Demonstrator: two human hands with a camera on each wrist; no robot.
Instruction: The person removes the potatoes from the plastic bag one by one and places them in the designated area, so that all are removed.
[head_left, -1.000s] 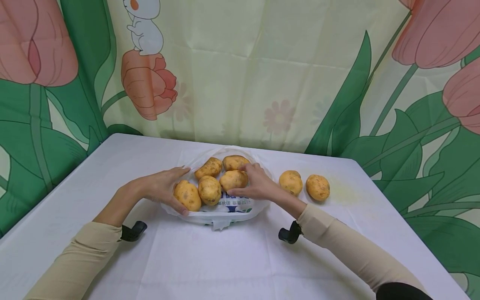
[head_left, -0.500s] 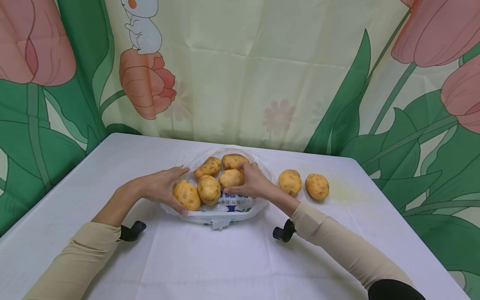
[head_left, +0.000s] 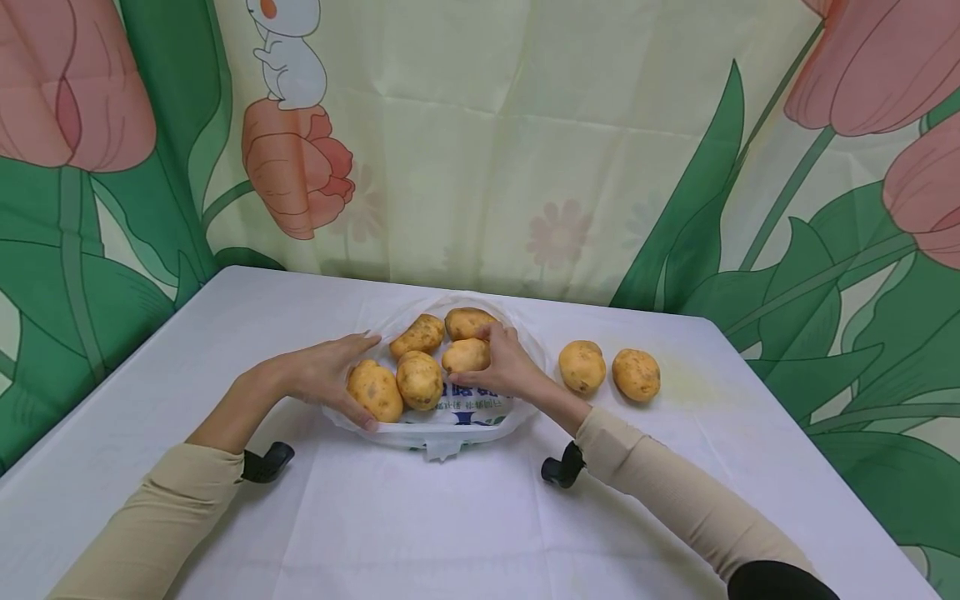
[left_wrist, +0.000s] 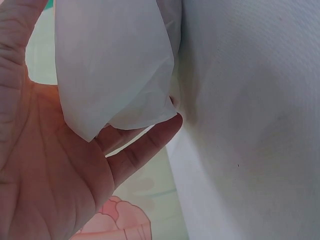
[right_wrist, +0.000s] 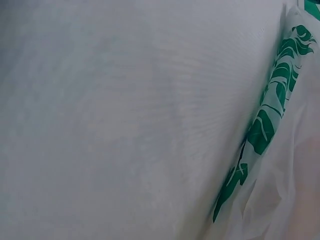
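My beige cloth right sleeve (head_left: 682, 493) has slid towards 9 o'clock; my right hand (head_left: 512, 365) pinches a yellow oval potato (head_left: 463, 356) at 2 o'clock inside the white plastic bag (head_left: 468, 432), my left hand (head_left: 330, 375) spread at 9

Beige sleeves (head_left: 150, 517) show; black wrist devices (head_left: 268, 463) sit at eight and five o'clock, a black patch (head_left: 780, 582) at four.

place: staged tabletop set | white cloth-covered table (head_left: 420, 525) | tulip-and-rabbit printed backdrop (head_left: 465, 183) close behind
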